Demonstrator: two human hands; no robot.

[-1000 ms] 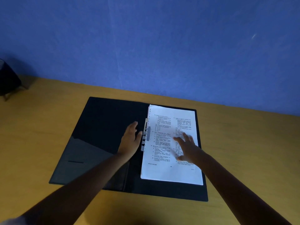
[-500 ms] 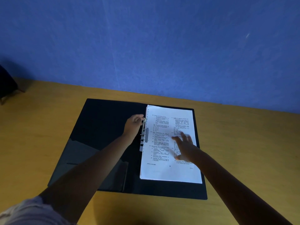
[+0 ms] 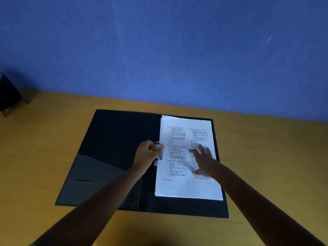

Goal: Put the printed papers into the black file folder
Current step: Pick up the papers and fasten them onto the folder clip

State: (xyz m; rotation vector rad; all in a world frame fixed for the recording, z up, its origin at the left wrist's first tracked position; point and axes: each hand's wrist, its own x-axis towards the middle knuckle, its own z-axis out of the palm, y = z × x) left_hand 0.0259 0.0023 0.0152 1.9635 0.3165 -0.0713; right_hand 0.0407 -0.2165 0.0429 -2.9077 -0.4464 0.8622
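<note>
The black file folder (image 3: 113,148) lies open on the yellow table. A stack of printed papers (image 3: 179,174) rests on its right half, left edge against the metal clip (image 3: 157,153) at the spine. My left hand (image 3: 147,154) pinches the clip, one finger reaching over the paper's edge. Flat on the right side of the top sheet lies my right hand (image 3: 202,161), fingers spread, pressing the stack down.
The folder's left half has a glossy inner pocket (image 3: 92,180). The yellow table (image 3: 44,148) meets a blue wall (image 3: 159,50) behind the folder. A dark object (image 3: 8,96) stands at the far left edge of the table.
My left hand moved from resting flat beside the spine onto the clip and now grips it. My right hand stayed pressed on the papers.
</note>
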